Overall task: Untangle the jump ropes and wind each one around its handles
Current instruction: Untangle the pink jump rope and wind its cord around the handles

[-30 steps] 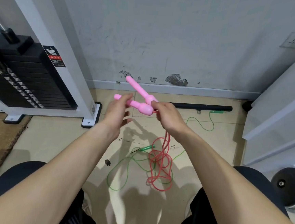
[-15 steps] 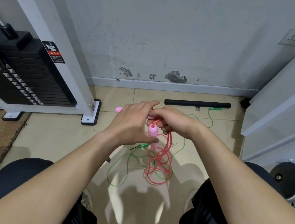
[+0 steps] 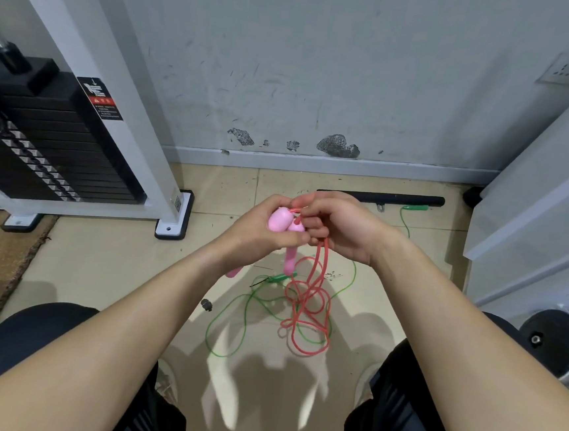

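Left hand (image 3: 258, 228): grips both pink plastic handles (image 3: 280, 219) (side by side), long axes pointing down.
Right hand (image 3: 347, 226): pinches the thin red cord (image 3: 314, 286) just right of them.

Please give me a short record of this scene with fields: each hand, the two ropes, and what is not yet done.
left hand: grips both pink handles together, shafts pointing down
right hand: pinches the red rope near the handle tops
red rope: hangs to a loose tangle on the floor, not yet wound
green rope: on the floor, crossing the red loops
green handle: beside the black bar
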